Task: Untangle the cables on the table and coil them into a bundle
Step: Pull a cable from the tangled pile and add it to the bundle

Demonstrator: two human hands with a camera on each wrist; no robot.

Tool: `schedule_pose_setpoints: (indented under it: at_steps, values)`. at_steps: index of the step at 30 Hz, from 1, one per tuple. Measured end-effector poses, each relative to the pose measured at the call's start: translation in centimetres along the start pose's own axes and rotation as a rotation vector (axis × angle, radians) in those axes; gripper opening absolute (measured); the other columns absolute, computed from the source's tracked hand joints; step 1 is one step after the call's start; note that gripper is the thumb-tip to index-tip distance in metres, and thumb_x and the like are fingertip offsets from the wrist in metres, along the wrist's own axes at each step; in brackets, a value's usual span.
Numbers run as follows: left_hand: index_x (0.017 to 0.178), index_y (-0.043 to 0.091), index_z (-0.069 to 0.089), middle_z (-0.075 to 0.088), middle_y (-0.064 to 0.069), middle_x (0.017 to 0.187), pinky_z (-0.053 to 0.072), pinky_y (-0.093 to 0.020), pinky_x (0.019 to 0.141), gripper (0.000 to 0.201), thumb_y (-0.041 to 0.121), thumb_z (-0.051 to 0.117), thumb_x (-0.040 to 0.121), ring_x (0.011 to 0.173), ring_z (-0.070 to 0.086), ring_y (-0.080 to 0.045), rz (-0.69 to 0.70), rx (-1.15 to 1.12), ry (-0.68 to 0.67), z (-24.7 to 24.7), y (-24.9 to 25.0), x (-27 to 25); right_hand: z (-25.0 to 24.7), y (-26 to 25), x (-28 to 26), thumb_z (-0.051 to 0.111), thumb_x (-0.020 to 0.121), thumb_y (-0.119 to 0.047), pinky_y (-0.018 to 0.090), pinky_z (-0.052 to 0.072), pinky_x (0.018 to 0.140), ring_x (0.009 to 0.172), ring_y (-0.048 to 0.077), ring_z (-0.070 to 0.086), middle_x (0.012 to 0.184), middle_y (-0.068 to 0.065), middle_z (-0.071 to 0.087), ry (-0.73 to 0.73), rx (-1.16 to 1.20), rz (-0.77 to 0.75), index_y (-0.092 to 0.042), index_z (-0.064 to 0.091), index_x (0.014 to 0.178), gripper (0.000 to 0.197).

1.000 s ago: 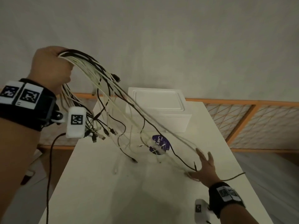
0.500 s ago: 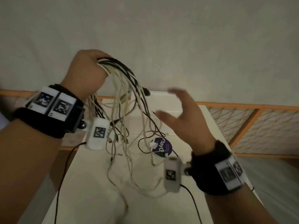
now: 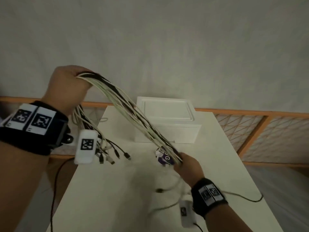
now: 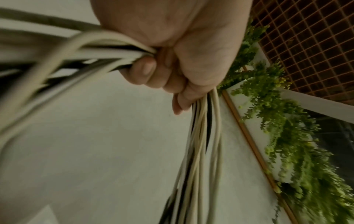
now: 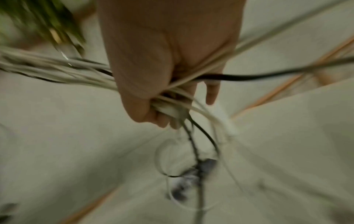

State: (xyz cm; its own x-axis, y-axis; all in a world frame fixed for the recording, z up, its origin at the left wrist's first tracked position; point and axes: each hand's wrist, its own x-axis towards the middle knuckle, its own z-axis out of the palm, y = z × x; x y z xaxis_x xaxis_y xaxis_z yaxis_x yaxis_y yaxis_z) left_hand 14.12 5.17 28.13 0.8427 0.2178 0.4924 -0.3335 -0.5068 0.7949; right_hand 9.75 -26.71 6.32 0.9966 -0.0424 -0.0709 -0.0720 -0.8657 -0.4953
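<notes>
A: Your left hand (image 3: 66, 87) is fisted round the cables (image 3: 133, 114) up at ten o'clock; your right hand (image 3: 187, 166) grips them low, at four o'clock over the table (image 3: 103, 190).

B: Slide that right hand down evenly, keeping tension.

A: White and black strands run taut between; plugs (image 3: 113, 156) dangle left. Tails below look looped, though blurred.

Half a second ago the right hand (image 3: 187, 166) was raised in the air with its fingers spread and holding nothing; it has dropped toward the table (image 3: 103, 190) and now grips the cables (image 3: 133, 114). The strands that hung slack in loose loops from the left hand (image 3: 66, 87) are now drawn into one tight, straight run between both hands.
</notes>
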Motion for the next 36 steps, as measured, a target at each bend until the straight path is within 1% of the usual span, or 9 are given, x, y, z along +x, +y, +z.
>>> schedule_pose_setpoints:
  at_steps: [7, 12, 15, 18, 21, 24, 27, 34, 36]
  values:
    - [0.089, 0.013, 0.072, 0.063, -0.001, 0.073, 0.038, -0.008, 0.05, 0.017, 0.009, 0.058, 0.082, 0.057, 0.052, 0.001, -0.041, 0.079, -0.049, 0.9, -2.2, -0.1, 0.4, 13.1, -3.9, 0.054, 0.085, -0.048, 0.033, 0.041, 0.093, 0.111, 0.016, 0.056, 0.114, -0.009, 0.063, -0.092, -0.405, 0.391, -0.038, 0.051, 0.123, 0.039]
    - [0.093, 0.009, 0.074, 0.068, -0.007, 0.091, 0.045, -0.026, 0.073, 0.019, 0.001, 0.061, 0.083, 0.081, 0.06, -0.017, -0.008, 0.15, -0.174, 5.6, -2.0, -1.9, -4.1, 9.7, -0.2, 0.083, 0.059, -0.044, 0.048, 0.033, 0.108, 0.134, 0.033, 0.033, 0.15, 0.006, 0.032, -0.37, -0.337, 0.36, -0.026, 0.011, 0.151, 0.118]
    - [0.095, 0.009, 0.074, 0.069, -0.005, 0.092, 0.049, -0.031, 0.081, 0.02, 0.002, 0.059, 0.084, 0.088, 0.063, -0.022, 0.002, 0.147, -0.197, 7.4, -2.0, -2.8, -8.9, 2.8, 0.8, 0.076, 0.074, -0.025, 0.034, 0.029, 0.111, 0.14, 0.024, 0.027, 0.154, 0.005, 0.027, -0.144, -0.078, 0.064, -0.02, 0.014, 0.151, 0.099]
    - [0.095, 0.011, 0.074, 0.066, 0.001, 0.088, 0.044, -0.026, 0.077, 0.022, 0.0, 0.058, 0.083, 0.088, 0.063, -0.02, 0.036, 0.117, -0.255, 9.5, -0.7, -4.3, -11.5, -6.2, -0.1, 0.079, 0.074, -0.031, 0.027, 0.027, 0.111, 0.136, 0.012, 0.033, 0.15, -0.001, 0.035, 0.209, 0.271, -0.308, -0.022, 0.021, 0.15, 0.095]
    - [0.085, 0.018, 0.074, 0.068, 0.008, 0.078, 0.048, -0.028, 0.07, 0.029, -0.003, 0.057, 0.076, 0.079, 0.065, -0.016, 0.102, 0.114, -0.344, 11.1, 0.7, -6.1, -9.8, -12.6, -0.4, 0.076, 0.073, -0.021, 0.027, 0.041, 0.099, 0.119, 0.015, 0.051, 0.136, 0.002, 0.052, 0.195, 0.304, -0.484, -0.022, 0.021, 0.149, 0.093]
    - [0.086, 0.021, 0.072, 0.066, 0.006, 0.08, 0.044, -0.022, 0.067, 0.03, -0.005, 0.057, 0.078, 0.079, 0.062, -0.013, 0.081, 0.101, -0.308, 10.4, 0.2, -5.7, -5.6, -12.0, 0.9, 0.06, 0.081, -0.015, 0.032, 0.048, 0.071, 0.09, 0.028, 0.063, 0.1, 0.006, 0.067, 0.226, 0.236, -0.41, -0.021, 0.045, 0.127, 0.049]
    - [0.086, 0.022, 0.069, 0.066, 0.0, 0.085, 0.043, -0.02, 0.065, 0.028, -0.003, 0.057, 0.082, 0.081, 0.059, -0.015, 0.01, 0.102, -0.264, 8.3, -2.2, -4.7, -1.9, -6.8, 1.2, 0.049, 0.088, -0.027, 0.035, 0.05, 0.067, 0.08, 0.031, 0.065, 0.085, 0.005, 0.067, 0.096, 0.106, -0.219, -0.025, 0.05, 0.107, 0.019]
    - [0.089, 0.019, 0.073, 0.069, 0.002, 0.087, 0.046, -0.028, 0.074, 0.024, 0.001, 0.058, 0.081, 0.084, 0.063, -0.017, 0.01, 0.242, -0.456, 10.0, -5.3, -8.0, -1.9, 1.4, -0.1, 0.062, 0.079, -0.034, 0.031, 0.038, 0.072, 0.086, 0.029, 0.066, 0.086, 0.002, 0.07, 0.191, -0.251, -0.09, -0.022, 0.059, 0.107, 0.031]
    - [0.093, 0.021, 0.068, 0.068, 0.003, 0.084, 0.048, -0.031, 0.074, 0.021, 0.006, 0.058, 0.083, 0.081, 0.063, -0.019, 0.021, 0.273, -0.482, 10.9, -5.3, -8.9, -3.5, 1.9, 0.3, 0.07, 0.07, -0.053, 0.04, 0.037, 0.092, 0.115, 0.025, 0.055, 0.12, 0.0, 0.06, -0.029, -0.365, 0.057, -0.025, 0.041, 0.134, 0.076]
